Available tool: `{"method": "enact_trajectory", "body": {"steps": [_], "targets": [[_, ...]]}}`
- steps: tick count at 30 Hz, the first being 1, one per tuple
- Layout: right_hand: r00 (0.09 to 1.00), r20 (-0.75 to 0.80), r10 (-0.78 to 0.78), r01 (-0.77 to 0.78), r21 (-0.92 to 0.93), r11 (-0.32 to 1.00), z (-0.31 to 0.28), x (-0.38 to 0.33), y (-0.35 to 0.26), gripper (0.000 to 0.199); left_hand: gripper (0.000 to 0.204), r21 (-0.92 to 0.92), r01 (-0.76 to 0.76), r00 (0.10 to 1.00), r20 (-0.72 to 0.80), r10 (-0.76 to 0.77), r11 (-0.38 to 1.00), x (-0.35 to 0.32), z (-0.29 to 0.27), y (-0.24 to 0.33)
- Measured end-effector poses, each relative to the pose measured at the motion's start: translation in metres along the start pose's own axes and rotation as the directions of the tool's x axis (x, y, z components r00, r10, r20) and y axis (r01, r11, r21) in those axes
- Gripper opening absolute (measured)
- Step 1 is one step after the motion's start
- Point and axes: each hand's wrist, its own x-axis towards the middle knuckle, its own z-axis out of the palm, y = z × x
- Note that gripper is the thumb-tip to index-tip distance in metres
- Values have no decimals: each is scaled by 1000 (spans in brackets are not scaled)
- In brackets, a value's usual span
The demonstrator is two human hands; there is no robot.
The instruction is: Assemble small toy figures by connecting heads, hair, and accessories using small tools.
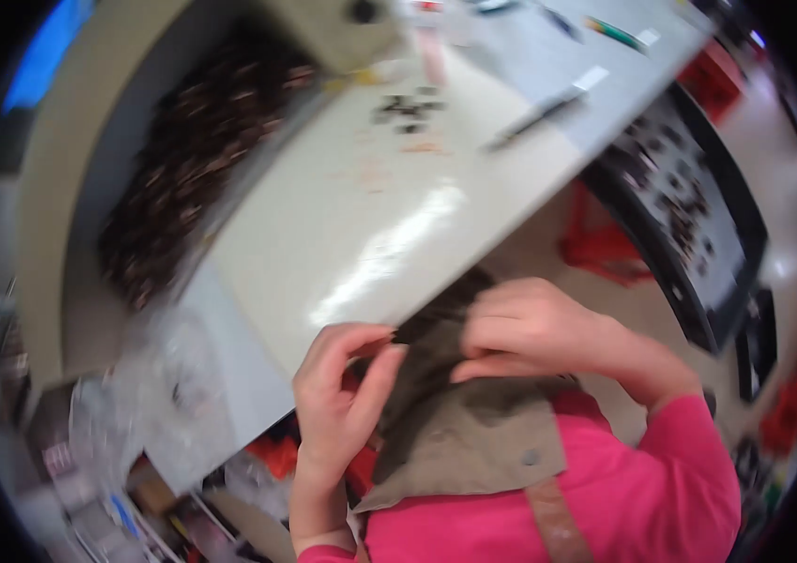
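My left hand (342,387) is raised over the front edge of the white work board, with thumb and forefinger brought almost together. A tiny dark spot shows at their tips, too small to name. To its right, my right hand (531,328) is held with fingers curled and thumb pressed toward them; whatever it may hold is hidden. The two hands are apart, above a brown apron (478,441). Farther back on the white board (323,253) lies a small group of dark pieces (408,108), beside faint orange marks.
A large grey-lined bin (79,253) full of dark coppery pieces (206,141) stands at left. A pen-like tool (539,120) lies back right. Beyond the table edge are a black tray (698,314) with scattered pieces and a red stool (605,246). Clear plastic bags (168,385) sit near left.
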Motion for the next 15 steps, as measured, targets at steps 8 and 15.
{"method": "enact_trajectory", "body": {"steps": [8,15], "targets": [[1000,-19,21,-20,71,997,7,38,-4,29,9,227,66,974,-225,-14,972,49,-82,-35],[983,-41,176,-166,190,968,23,53,-9,24,24,634,62,895,-377,238,771,185,-181,-125]]}}
